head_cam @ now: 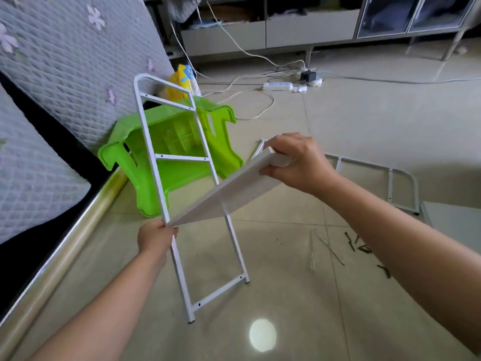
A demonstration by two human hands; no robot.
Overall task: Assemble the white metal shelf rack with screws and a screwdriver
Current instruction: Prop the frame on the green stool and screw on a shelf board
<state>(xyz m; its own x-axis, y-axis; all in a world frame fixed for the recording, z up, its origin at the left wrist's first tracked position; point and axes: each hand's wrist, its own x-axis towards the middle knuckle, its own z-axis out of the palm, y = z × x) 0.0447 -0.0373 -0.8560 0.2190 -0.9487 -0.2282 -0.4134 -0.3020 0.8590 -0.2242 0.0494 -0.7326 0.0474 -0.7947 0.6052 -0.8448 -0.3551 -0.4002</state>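
Two hands are on the rack parts as we look down at the tiled floor (338,121). Our left hand (156,237) has its fingers curled round the left upright of the white side frame (182,157), at about mid-height. That frame stands on its two black-capped feet and leans away from us against an overturned green plastic stool (171,142); its long axis runs from the feet near us up to the rounded top beside the quilted mattress (65,61). It is thin white tube with three flat cross-bars, each showing small dark screw holes. Our right hand (296,162) grips the far end of a white shelf panel (226,194), thumb beneath and fingers over the top edge. The panel's long axis slopes from that raised end down and left to the frame, where its near corner meets the upright just above our left hand. A second side frame (390,178) lies flat on the floor to the right, and dark screws (364,248) are scattered beside a thin metal tool (329,247).
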